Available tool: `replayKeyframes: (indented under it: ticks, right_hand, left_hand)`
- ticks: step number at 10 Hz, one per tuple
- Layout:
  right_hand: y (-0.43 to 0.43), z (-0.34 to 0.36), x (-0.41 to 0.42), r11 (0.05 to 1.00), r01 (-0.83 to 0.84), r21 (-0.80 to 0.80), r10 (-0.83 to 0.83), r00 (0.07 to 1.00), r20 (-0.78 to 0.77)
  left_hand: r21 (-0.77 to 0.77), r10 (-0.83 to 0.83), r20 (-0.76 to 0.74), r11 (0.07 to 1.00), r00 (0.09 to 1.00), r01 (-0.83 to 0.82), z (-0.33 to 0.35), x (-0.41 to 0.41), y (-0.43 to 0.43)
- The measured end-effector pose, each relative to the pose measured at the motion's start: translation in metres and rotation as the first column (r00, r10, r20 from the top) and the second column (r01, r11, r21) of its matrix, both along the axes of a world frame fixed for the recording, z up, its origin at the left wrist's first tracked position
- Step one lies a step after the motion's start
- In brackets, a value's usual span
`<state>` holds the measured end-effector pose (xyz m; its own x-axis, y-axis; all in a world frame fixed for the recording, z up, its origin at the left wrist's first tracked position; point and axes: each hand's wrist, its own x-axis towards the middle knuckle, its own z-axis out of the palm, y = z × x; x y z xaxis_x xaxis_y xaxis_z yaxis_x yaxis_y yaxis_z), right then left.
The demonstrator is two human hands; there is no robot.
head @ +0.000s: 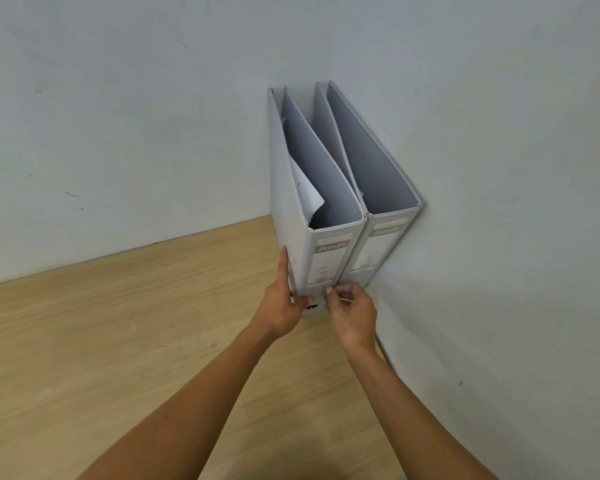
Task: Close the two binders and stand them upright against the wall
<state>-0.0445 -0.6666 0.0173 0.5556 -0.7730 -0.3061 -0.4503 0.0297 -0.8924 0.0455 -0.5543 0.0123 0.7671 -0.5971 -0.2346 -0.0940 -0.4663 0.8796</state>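
Observation:
Two grey lever-arch binders stand upright side by side in the corner where two white walls meet, spines toward me. The left binder holds a loose white sheet that curls at its top. The right binder leans against the right wall. My left hand lies flat on the left binder's outer cover near its base, thumb at the spine. My right hand pinches the bottom of the left binder's spine with its fingertips. Both binders are closed at the spine side and gape slightly at the top.
A light wooden tabletop stretches left and toward me. White walls close off the back and the right side, with a few dark marks on them.

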Motion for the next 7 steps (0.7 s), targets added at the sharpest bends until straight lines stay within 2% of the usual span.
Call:
replayKeyframes:
  ticks: [5, 7]
  right_hand:
    - [-0.003, 0.007, -0.003, 0.995, -0.069, 0.070, 0.070, 0.997, -0.012]
    - [0.014, 0.020, -0.009, 0.974, -0.199, 0.110, 0.202, 0.979, -0.016]
  left_hand:
    - [0.059, 0.010, -0.022, 0.998, 1.000, -0.009, 0.004, 0.004, 0.003]
    - [0.039, 0.051, -0.089, 0.998, 0.995, -0.047, 0.028, -0.008, 0.028]
